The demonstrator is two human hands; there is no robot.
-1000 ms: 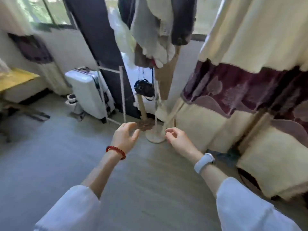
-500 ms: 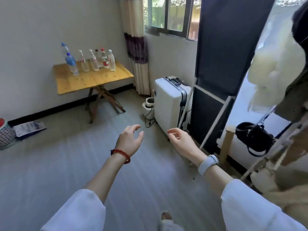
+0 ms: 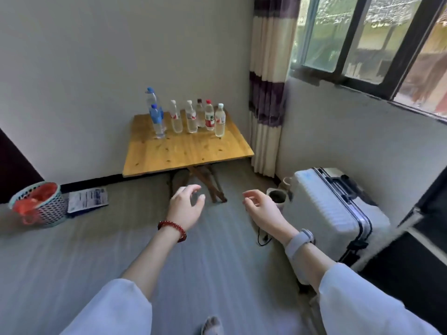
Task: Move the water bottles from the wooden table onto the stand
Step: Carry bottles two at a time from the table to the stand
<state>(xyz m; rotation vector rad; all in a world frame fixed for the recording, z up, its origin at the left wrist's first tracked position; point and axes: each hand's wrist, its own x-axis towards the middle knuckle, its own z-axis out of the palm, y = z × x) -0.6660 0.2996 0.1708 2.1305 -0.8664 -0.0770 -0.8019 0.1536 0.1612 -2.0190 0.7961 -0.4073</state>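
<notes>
A small wooden table (image 3: 186,151) stands against the far wall, straight ahead. Several water bottles stand upright in a row along its back edge: two blue-capped ones (image 3: 156,119) on the left, white-capped and red-capped ones (image 3: 209,116) to the right, the nearest with a white cap (image 3: 219,120). My left hand (image 3: 186,206) and my right hand (image 3: 262,209) hover over the floor in front of the table, well short of it, both with fingers spread and holding nothing. The stand is out of view.
A white suitcase (image 3: 333,209) stands at the right under the window, with a small pot (image 3: 277,197) and a cable beside it. A mesh basket (image 3: 38,204) with a red bag and a flat packet (image 3: 88,199) lie at the left wall. A dark panel (image 3: 411,262) fills the right edge.
The view has swung left from the coat rack and curtain to face the table, which is now centred and closer. Both hands stay raised and empty.
</notes>
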